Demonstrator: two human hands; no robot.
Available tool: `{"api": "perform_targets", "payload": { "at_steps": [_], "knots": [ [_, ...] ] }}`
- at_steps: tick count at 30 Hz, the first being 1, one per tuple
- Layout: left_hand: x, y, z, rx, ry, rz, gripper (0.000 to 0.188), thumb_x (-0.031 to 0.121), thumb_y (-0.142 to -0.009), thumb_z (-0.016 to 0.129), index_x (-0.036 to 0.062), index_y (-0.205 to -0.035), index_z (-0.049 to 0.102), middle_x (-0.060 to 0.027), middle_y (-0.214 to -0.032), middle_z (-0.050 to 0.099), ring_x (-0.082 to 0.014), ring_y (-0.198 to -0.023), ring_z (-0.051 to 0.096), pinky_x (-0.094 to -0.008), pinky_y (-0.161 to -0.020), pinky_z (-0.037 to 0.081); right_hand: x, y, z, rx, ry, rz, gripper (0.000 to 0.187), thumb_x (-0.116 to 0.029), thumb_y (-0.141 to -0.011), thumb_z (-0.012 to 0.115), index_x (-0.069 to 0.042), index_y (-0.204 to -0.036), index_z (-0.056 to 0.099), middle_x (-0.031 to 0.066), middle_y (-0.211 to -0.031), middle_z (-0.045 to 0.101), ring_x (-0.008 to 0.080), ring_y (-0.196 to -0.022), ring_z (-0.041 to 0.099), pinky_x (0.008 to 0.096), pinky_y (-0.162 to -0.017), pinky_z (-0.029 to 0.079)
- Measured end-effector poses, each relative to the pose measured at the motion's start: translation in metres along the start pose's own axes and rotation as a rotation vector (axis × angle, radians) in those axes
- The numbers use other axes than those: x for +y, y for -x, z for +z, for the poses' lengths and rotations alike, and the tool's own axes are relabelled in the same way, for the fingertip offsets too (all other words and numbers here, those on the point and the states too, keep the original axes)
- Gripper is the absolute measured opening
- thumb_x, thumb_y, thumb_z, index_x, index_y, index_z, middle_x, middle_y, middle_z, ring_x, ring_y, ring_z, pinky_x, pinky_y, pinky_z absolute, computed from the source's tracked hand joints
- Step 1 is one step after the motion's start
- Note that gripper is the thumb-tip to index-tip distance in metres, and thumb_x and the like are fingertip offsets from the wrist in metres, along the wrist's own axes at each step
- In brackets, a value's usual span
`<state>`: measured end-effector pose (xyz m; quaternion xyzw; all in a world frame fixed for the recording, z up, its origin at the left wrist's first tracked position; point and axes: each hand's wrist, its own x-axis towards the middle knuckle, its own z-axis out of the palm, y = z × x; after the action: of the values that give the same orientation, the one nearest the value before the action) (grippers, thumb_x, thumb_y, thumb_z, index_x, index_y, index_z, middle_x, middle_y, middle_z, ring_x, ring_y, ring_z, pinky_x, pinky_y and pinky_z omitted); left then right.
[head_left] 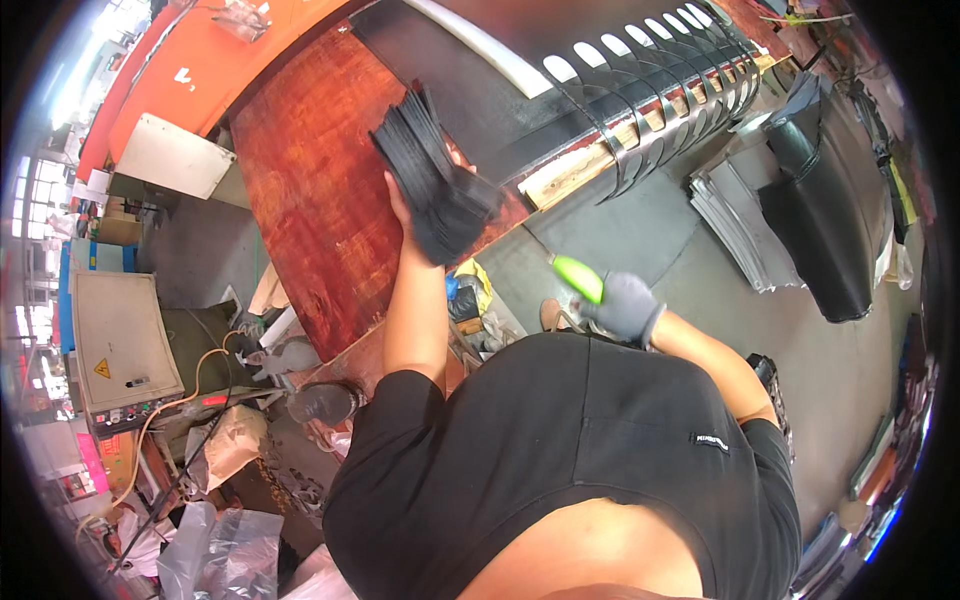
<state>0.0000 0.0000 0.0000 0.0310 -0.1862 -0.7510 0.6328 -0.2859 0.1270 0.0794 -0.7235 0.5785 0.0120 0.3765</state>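
My bare left hand (399,208) is closed around a bundle of black strips (425,165), fanned at the far end and folded over the near end. It is above the near part of a reddish-brown wooden table (300,190). My right hand (625,307), in a grey glove, is closed on a tool with a bright green handle (578,279). A thin dark shaft points from the handle toward the table corner; its tip is too small to make out. This hand is over the floor, right of the bundle and apart from it.
Black sheet material (470,80) covers the table's far right, with a white strip (490,50) on it. Black looped bands (640,120) hang over the wooden edge. Stacked sheets (740,215) and a black panel (825,235) are at right, an electrical cabinet (125,335) at left.
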Motion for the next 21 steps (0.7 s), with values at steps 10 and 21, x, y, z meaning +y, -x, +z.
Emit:
{"api": "perform_targets", "payload": {
  "at_steps": [10, 21],
  "knots": [
    [0.007, 0.011, 0.019, 0.180, -0.040, 0.007, 0.073, 0.063, -0.081, 0.049, 0.0056, -0.126, 0.046, -0.0117, -0.113, 0.056, -0.0267, -0.104, 0.054, -0.0405, -0.091, 0.044, -0.031, 0.005, 0.016, 0.007, 0.072, -0.141, 0.036, -0.039, -0.078, 0.061, -0.005, -0.090, 0.064, 0.0187, -0.075, 0.064, 0.0373, -0.073, 0.062, 0.0447, -0.066, 0.048],
    [0.014, 0.004, 0.016, 0.211, -0.071, 0.037, 0.079, 0.056, -0.076, 0.061, -0.0008, -0.128, 0.041, -0.0169, -0.114, 0.055, -0.0307, -0.103, 0.054, -0.0433, -0.092, 0.044, -0.043, -0.003, -0.002, 0.090, 0.069, 0.057, 0.037, -0.039, -0.076, 0.062, -0.005, -0.093, 0.064, 0.0192, -0.077, 0.064, 0.0373, -0.073, 0.062, 0.0442, -0.068, 0.049]
  ]
}}
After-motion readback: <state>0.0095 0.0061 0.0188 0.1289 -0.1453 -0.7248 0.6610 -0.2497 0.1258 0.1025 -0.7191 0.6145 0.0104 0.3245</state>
